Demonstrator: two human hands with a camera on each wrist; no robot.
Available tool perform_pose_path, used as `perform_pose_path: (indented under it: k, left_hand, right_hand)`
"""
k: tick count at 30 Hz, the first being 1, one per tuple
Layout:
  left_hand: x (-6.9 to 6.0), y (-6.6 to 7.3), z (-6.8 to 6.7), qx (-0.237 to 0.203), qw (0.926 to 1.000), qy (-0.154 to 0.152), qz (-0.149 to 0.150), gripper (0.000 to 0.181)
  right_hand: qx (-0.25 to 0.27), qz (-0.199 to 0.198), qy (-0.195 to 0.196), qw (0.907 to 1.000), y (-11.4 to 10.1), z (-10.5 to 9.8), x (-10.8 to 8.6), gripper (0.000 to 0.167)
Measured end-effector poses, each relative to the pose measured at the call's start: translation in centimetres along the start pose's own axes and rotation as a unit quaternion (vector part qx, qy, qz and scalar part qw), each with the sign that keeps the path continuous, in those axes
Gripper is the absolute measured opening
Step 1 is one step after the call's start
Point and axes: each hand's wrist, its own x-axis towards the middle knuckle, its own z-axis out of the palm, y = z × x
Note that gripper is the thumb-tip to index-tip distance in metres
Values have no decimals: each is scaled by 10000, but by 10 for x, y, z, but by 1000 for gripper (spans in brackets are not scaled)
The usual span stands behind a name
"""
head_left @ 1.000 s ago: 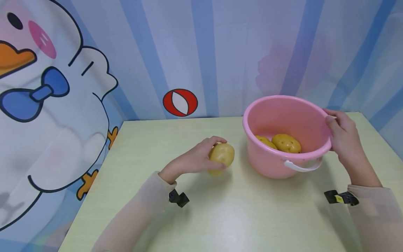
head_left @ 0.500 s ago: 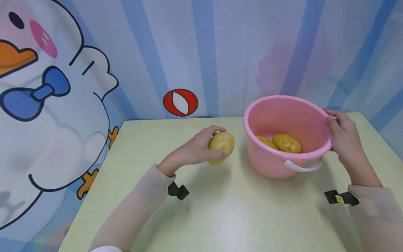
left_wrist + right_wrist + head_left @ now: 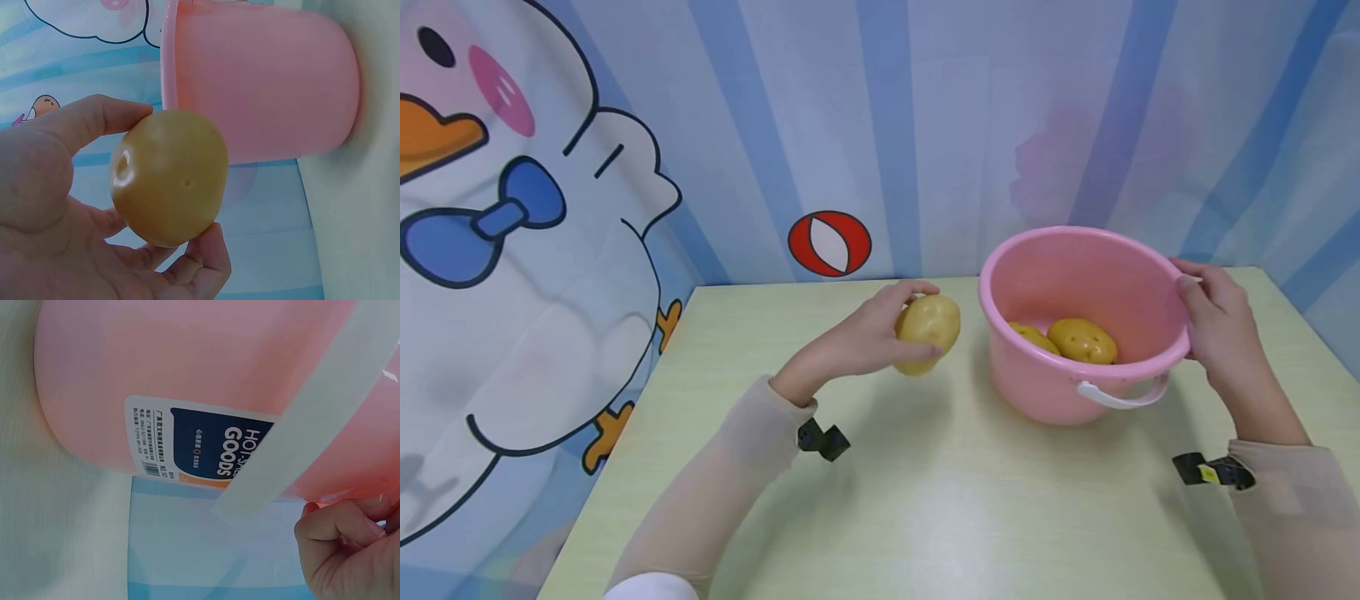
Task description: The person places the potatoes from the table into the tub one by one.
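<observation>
My left hand (image 3: 868,333) grips a yellow potato (image 3: 931,323) between thumb and fingers, held above the table just left of a pink bucket (image 3: 1037,387). In the left wrist view the potato (image 3: 172,181) shows in front of the bucket's wall (image 3: 269,81). Inside the bucket lie a potato (image 3: 1082,341) and part of another potato (image 3: 1033,337), partly hidden by the rim. At the bucket's right side, my right hand (image 3: 1221,329) holds the rim, thumb over it. The right wrist view shows that hand (image 3: 350,547) curled at the bucket's edge.
A white handle (image 3: 1120,402) hangs on the bucket's near side. The right wrist view shows a printed label (image 3: 206,444) on its wall. The pale table (image 3: 925,517) ends against a striped backdrop (image 3: 955,125) bearing a cartoon bird (image 3: 535,317).
My left hand has lifted the potato up off the table and farther back. The right hand and the bucket have stayed put.
</observation>
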Motion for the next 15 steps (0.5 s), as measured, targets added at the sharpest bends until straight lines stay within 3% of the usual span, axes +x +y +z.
perform_pose_path:
  k: [15]
  left_hand:
    - [3,21,-14,-18,9997,32,232,64]
  right_hand:
    - [44,-14,14,10000,1,0,0,57]
